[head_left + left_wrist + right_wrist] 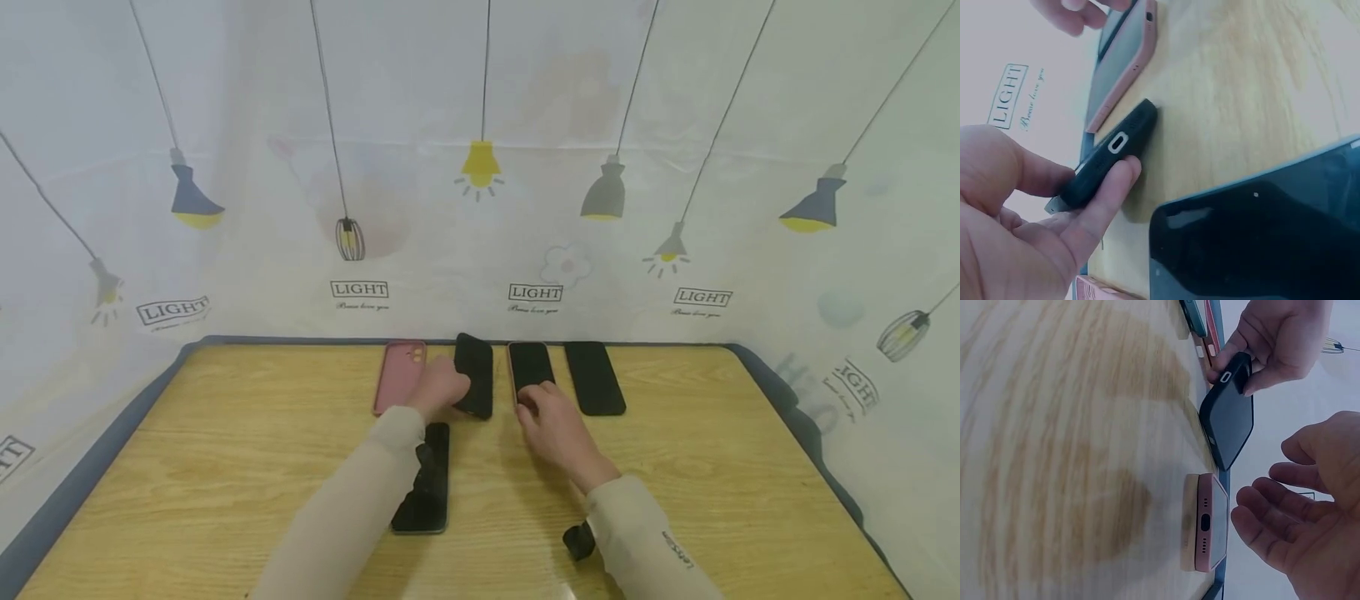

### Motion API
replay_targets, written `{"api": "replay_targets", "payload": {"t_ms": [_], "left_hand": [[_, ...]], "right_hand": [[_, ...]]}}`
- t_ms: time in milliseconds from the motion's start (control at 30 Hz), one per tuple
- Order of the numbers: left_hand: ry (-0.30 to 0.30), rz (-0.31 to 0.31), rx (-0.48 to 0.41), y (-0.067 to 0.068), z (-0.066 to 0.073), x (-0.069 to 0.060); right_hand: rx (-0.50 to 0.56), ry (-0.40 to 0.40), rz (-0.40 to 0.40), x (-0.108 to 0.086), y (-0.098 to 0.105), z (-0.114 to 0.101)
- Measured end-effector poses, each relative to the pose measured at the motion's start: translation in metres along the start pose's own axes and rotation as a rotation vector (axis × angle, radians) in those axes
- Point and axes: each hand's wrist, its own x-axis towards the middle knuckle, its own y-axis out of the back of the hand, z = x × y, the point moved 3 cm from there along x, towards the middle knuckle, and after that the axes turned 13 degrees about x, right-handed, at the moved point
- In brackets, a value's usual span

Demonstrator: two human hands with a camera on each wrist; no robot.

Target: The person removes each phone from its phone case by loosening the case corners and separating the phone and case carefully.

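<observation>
My left hand [442,387] pinches a black phone case [476,379] between thumb and fingers, one end tilted up off the table. Its port cut-out faces the left wrist camera; whether a phone sits inside, I cannot tell. Right of it lies a dark-screened phone in a pink case [531,360]. Above that phone hovers my right hand [1316,512], fingers loosely bent and holding nothing. An empty pink phone case [397,379] with camera holes lies left of the black one, partly behind my left hand. Nearer me, a dark phone [1260,231] is partly covered by my left sleeve.
Another flat black phone or case [595,377] lies at the right end of the back row. The wooden table [712,467] meets a cloth backdrop [420,175] printed with lamps along its back edge.
</observation>
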Motion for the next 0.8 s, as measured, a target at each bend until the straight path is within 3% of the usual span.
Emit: {"api": "replay_targets", "payload": {"t_ms": [167, 367, 567, 800], "left_hand": [[0.030, -0.001, -0.115, 0.007, -0.005, -0.010], [0.045, 0.007, -0.117, 0.012, -0.011, -0.023], [-0.016, 0.044, -0.184, 0.015, -0.017, -0.042], [-0.094, 0.067, -0.288, 0.009, -0.024, -0.067]], "right_hand": [[0.003, -0.004, -0.007, 0.000, 0.000, -0.002], [0.012, -0.015, -0.044, -0.001, -0.001, -0.008], [0.053, -0.025, -0.051, -0.001, 0.001, -0.011], [0.094, -0.020, -0.052, 0.006, 0.005, -0.010]]}}
